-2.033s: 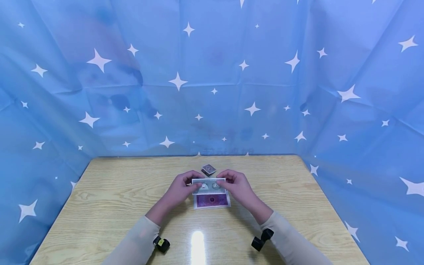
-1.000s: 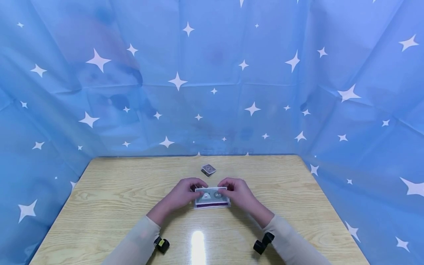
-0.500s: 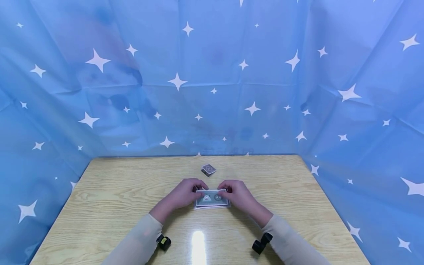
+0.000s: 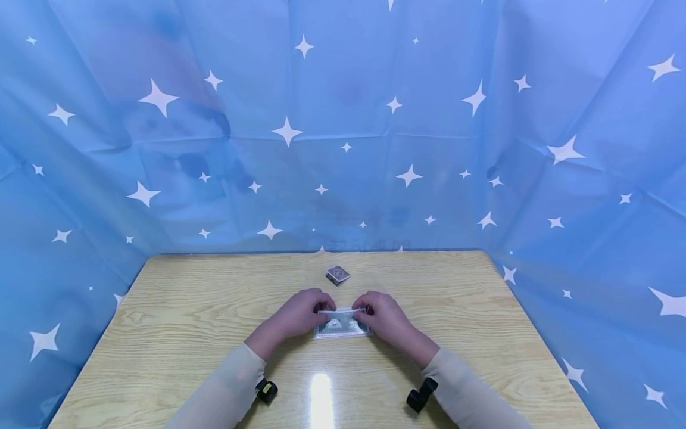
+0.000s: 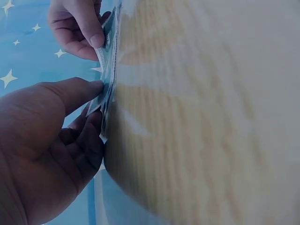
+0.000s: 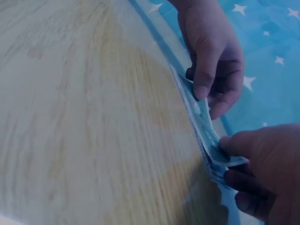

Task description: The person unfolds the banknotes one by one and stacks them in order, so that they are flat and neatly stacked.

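In the head view a pale green banknote (image 4: 343,326) lies over another note near the middle of the table, and only a thin white edge of the lower one shows. My left hand (image 4: 302,313) pinches the green note's left end, thumb on top and fingers behind. At its right end my right hand (image 4: 383,316) pinches it the same way. The right wrist view shows the note (image 6: 206,126) bowed, its far long edge lifted where the thumbs press, and its near edge close over the notes beneath.
A small dark stack of cards (image 4: 338,274) stands behind the hands, its top piece patterned. The wooden table (image 4: 203,310) ends at a blue star-printed cloth (image 4: 343,196). Black cameras (image 4: 267,391) are strapped on both wrists.
Both hands have drawn the green banknote toward the body and lowered it over the purple-faced note, which is now covered. The dark stack has stayed put.
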Tool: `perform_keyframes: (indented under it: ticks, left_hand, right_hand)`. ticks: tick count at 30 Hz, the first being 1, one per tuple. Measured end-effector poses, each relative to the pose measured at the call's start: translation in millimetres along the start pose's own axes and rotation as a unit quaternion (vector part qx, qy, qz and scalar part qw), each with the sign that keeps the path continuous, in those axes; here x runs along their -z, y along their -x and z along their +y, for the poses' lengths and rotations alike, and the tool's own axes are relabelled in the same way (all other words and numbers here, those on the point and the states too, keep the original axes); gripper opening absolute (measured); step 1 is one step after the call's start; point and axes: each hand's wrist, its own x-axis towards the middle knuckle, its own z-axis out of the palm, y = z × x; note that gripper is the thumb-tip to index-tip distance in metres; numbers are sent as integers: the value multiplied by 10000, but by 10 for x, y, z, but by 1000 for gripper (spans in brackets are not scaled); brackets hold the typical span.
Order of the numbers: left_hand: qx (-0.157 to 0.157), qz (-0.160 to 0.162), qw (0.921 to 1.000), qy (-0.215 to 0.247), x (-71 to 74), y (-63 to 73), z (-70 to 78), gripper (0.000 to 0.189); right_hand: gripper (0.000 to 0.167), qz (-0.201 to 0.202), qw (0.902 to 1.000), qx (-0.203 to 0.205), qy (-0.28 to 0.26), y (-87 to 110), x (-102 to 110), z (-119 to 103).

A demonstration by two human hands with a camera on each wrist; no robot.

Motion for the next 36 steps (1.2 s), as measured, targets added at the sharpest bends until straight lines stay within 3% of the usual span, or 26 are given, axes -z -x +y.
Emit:
perform_keyframes:
  ticks: [9, 22, 31, 36]
  left_hand:
    - [-64, -2, 9996, -288, -4, 8, 18, 15]
    - [-28, -32, 9997, -221, 24, 34, 30, 16]
    - [-13, 3, 10000, -67, 60, 32, 53, 19]
    - [124, 250, 9996, 100, 90, 16, 57, 17]
  right_hand:
    - [6, -1, 9989, -66, 460, 1, -42, 26]
    - [9, 142, 9993, -23, 356, 0, -58, 45]
    - [7, 201, 9994, -215, 205, -7, -3, 23]
    - [6, 312, 9988, -353, 101, -39, 3, -16]
